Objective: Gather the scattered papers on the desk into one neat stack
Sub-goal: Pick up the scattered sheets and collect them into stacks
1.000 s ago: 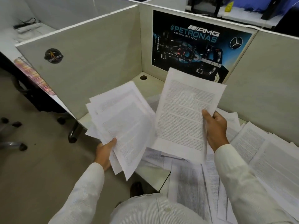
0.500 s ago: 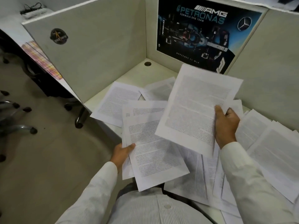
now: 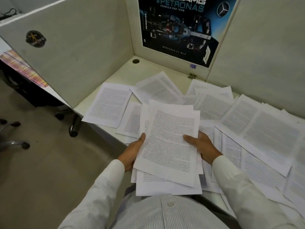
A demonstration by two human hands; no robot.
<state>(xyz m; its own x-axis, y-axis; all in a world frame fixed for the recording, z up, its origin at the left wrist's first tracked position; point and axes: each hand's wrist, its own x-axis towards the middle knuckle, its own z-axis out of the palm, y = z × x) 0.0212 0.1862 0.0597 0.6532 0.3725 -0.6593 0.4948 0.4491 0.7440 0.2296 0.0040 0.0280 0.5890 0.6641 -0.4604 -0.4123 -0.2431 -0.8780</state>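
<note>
At the near edge of the surface, an uneven bundle of papers is held up: the left grip clasps its left edge, and the right grip pinches its right. Gathering looks midway, with loose sheets lying far and right. The next move calls for freeing one grip for another sheet.

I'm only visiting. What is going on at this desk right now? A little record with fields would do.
held: bundle of papers, edges uneven
left hand: grips the bundle's left edge
right hand: grips the right edge, thumb on the top sheet
desk: loose printed sheets, overlapping, scattered
partition: Formula One poster
</note>
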